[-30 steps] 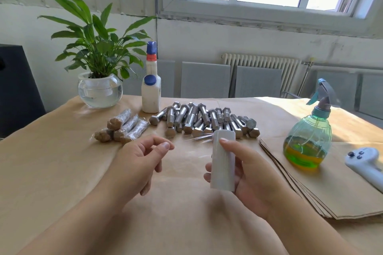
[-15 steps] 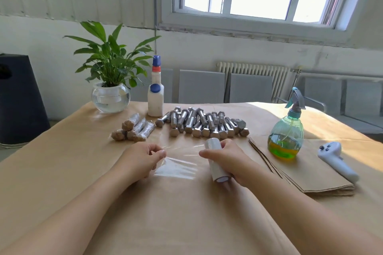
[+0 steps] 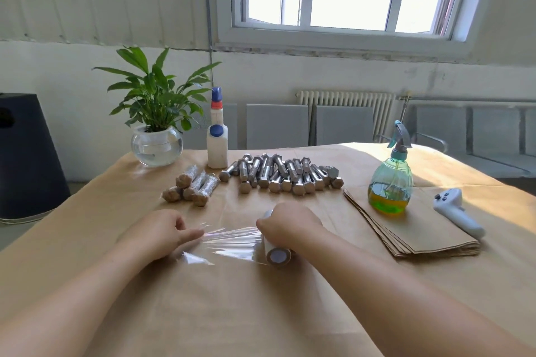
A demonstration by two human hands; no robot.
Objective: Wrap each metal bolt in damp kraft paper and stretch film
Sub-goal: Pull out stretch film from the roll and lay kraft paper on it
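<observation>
Near the front edge of the paper-covered worktop (image 3: pixel 87 240), the right hand (image 3: pixel 290 224) curls over a roll of stretch film (image 3: pixel 275 252) that lies on its side, its cardboard core end facing the camera. From the roll a clear sheet of film (image 3: pixel 229 243) stretches leftward, low over the worktop, to the left hand (image 3: pixel 162 233), whose fingers (image 3: pixel 191 235) point toward the roll and lie on the film's free edge; whether they pinch it or only press it down I cannot tell. Behind the hands, at the middle of the worktop, lies a heap of bare metal bolts (image 3: pixel 281 175), hexagonal heads mostly toward the camera. Just left of that heap sit four wrapped bolts (image 3: pixel 193 187), brown paper showing under glossy film, bunched together and touching. A white squeeze bottle (image 3: pixel 217 145) with blue caps stands upright behind them, and a plant in a round glass bowl (image 3: pixel 156 145) stands farther left. On the right, a stack of kraft paper sheets (image 3: pixel 420 235) lies flat, with a green spray bottle (image 3: pixel 390 182) standing upright on its far corner. A white handheld controller (image 3: pixel 456 211) rests across the stack's right side.
</observation>
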